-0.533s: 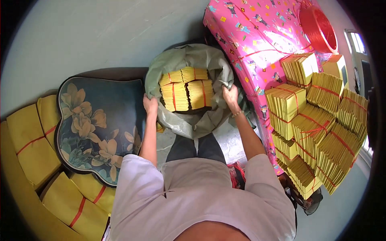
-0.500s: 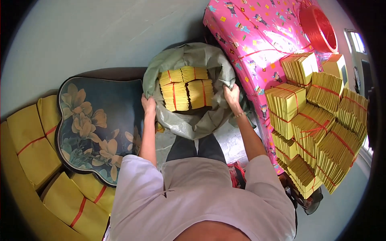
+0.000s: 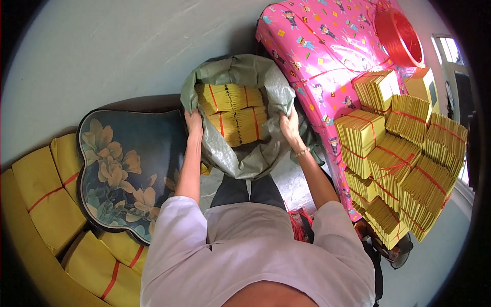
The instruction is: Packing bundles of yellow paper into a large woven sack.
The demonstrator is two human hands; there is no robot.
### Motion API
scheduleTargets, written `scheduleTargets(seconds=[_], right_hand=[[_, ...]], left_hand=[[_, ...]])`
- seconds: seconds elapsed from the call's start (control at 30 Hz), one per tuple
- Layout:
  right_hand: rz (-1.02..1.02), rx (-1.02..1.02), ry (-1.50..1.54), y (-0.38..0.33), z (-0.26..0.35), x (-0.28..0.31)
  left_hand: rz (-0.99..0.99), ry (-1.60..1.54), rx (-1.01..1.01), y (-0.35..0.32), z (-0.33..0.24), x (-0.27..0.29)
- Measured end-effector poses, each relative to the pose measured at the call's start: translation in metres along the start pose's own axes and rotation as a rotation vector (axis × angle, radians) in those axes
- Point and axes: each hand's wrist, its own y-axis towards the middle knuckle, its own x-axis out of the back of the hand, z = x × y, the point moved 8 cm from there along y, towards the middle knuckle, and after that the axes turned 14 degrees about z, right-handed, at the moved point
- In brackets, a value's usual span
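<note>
A grey-green woven sack [image 3: 255, 162] stands in front of my legs with its mouth wide and its rim folded outward. Inside it lie several bundles of yellow paper [image 3: 236, 113], tied with red string and packed against each other. My left hand [image 3: 194, 123] is closed on the sack's left rim. On the opposite side my right hand [image 3: 290, 126], with a bracelet at the wrist, grips the right rim. The fingertips of both hands are partly hidden by the folded material. The lower part of the sack is out of sight.
At the right, tied yellow paper bundles [image 3: 394, 158] are stacked beside a pink patterned covered surface [image 3: 322, 51] with a red string roll [image 3: 399, 37] on it. Left of the sack is a dark flower-patterned panel [image 3: 148, 138], next to larger yellow bundles [image 3: 48, 204].
Both hands have shifted slightly with the sack's rim, the right one inward. The bundles inside now sit closer together, and the gaps between them have narrowed.
</note>
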Motion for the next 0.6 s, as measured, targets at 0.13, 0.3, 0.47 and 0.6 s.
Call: scheduleTargets(seconds=[0.13,0.3,0.47,0.6], right_hand=[[-0.049,0.05,-0.068,0.025,0.014,-0.004],[-0.065,0.09,-0.18,0.062,0.05,-0.006],[-0.093,0.057,-0.316,0.069,0.062,0.008],[-0.117,-0.103,-0.329,0.034,0.059,0.025]], left_hand=[[0.015,0.022,-0.098,0.024,-0.021,-0.016],[0.056,-0.035,-0.091,0.053,-0.057,-0.023],[0.154,0.32,0.139,0.059,-0.071,-0.034],[0.042,0.727,-0.02,0.041,-0.064,0.01]])
